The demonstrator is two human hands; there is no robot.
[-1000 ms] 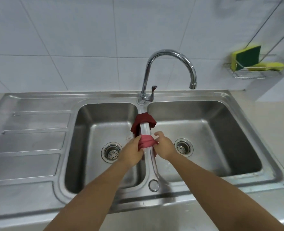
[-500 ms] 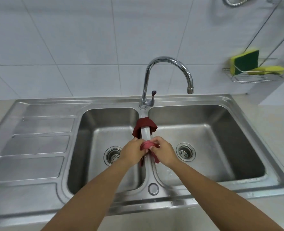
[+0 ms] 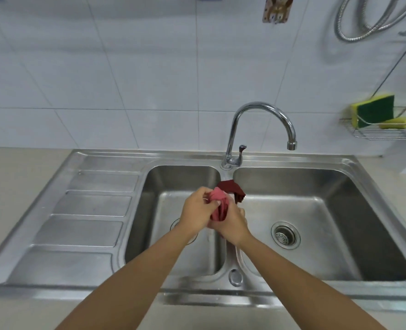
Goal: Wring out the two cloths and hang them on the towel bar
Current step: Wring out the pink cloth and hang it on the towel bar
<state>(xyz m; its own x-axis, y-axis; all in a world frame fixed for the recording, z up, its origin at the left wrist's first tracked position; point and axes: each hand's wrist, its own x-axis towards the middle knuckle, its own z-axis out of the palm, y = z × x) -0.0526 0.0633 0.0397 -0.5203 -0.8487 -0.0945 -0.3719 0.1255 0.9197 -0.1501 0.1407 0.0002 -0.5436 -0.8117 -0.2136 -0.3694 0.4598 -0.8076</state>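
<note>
L hand fingers curl tight round top of pink cloth; R hand grips its lower end, both bunching it over sink divider. Dark red cloth lies draped on divider just beyond fingertips. Faucet further back; sponge in wire rack far R.

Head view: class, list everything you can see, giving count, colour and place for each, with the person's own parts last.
pink cloth: one, pink, bunched between both hands over the sink divider
dark red cloth: one, draped on the divider behind the hands
sink: one, steel, two basins, drainboard at left
tap: one, chrome, behind the divider
sponges: two, yellow and green, in the wire rack on the right wall
hose: one, metal, upper right
left hand: grips the pink cloth
right hand: grips the pink cloth
</note>
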